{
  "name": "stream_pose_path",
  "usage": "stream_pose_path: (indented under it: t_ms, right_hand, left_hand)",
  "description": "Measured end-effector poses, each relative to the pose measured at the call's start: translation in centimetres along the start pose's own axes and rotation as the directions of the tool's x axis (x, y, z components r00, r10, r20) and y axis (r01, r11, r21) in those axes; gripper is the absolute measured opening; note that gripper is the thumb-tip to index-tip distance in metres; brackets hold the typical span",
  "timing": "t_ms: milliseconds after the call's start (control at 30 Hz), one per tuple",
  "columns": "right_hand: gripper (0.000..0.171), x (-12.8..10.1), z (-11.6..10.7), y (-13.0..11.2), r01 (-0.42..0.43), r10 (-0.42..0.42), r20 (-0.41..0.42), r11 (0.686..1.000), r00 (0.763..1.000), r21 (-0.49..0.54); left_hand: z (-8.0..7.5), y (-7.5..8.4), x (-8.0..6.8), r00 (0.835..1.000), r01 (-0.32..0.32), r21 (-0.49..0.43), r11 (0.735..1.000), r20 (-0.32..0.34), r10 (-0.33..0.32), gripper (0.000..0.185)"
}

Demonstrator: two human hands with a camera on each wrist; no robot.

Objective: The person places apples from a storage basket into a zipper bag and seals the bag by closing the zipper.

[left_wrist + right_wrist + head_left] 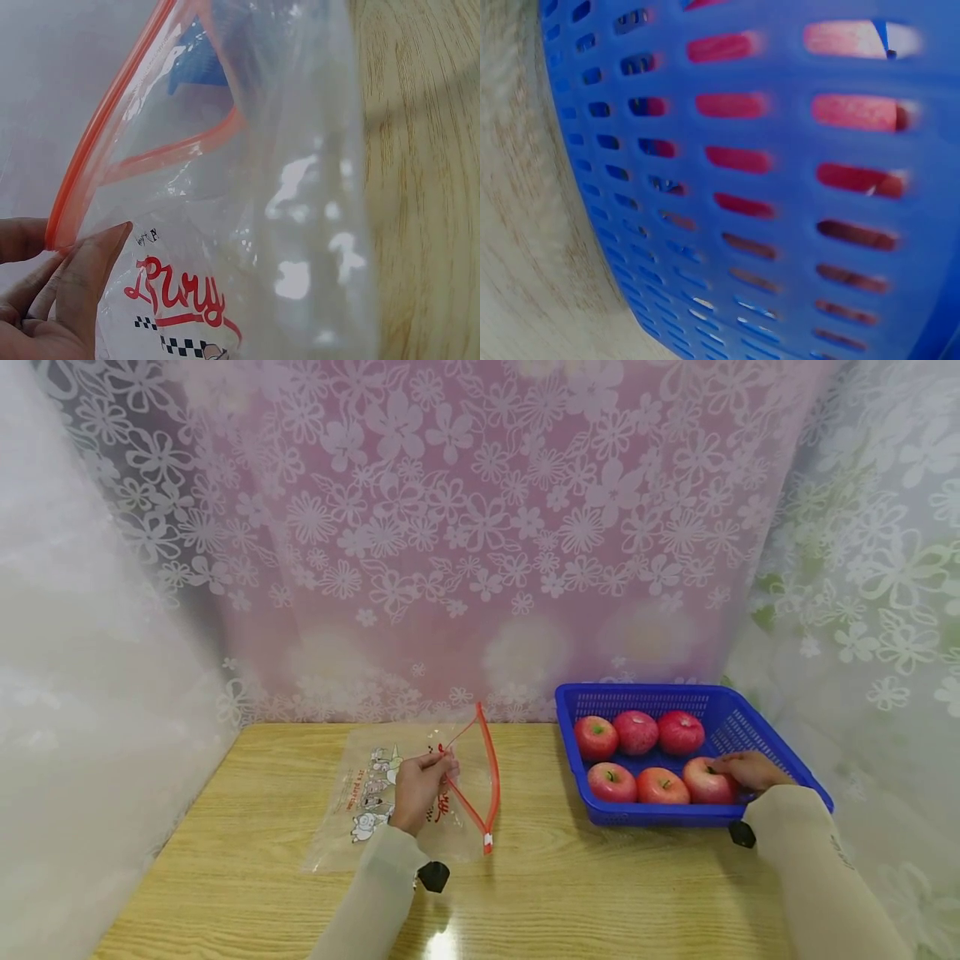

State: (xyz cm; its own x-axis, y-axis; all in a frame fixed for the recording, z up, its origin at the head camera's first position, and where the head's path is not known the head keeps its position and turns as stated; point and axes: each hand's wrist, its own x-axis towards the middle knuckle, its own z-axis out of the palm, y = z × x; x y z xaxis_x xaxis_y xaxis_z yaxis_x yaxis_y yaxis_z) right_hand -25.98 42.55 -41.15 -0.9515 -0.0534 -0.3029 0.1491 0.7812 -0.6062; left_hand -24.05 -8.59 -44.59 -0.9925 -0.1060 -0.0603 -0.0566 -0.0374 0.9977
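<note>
Head view: the left hand (418, 787) pinches the red-edged zip bag (367, 789) near its mouth. The right hand (756, 770) grips the front-right apple (703, 782) inside the blue basket (667, 816).

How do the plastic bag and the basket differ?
Look: the bag is clear with red-orange trim; the basket is opaque blue.
Pose: the bag lies limp, its edge pinched by the left hand; the basket stands upright.
Contents: the bag shows none; the basket holds six apples.
Shared: both rest open on the table.
</note>
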Motion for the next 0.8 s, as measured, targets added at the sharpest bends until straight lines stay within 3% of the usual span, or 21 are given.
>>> stream_pose_path:
  t_ms: [100, 333, 800]
  right_hand:
    - [0.062, -0.3, 0.1, -0.1, -0.011, 0.012, -0.036, 1.000, 0.999, 0.015]
    - [0.069, -0.9, 0.7, -0.9, -0.032, 0.042, -0.047, 0.981, 0.998, 0.192]
    - [0.074, -1.7, 0.8, -1.5, -0.036, 0.063, -0.084, 0.956, 0.994, 0.290]
  left_hand:
    - [0.1, 0.0, 0.0, 1.000, 0.004, -0.005, 1.000, 0.001, -0.004, 0.029]
    - [-0.1, -0.1, 0.0, 1.000, -0.006, -0.002, 1.000, 0.001, 0.006, 0.029]
    - [0.0, 0.2, -0.4, 1.000, -0.014, 0.012, 1.000, 0.003, 0.014, 0.030]
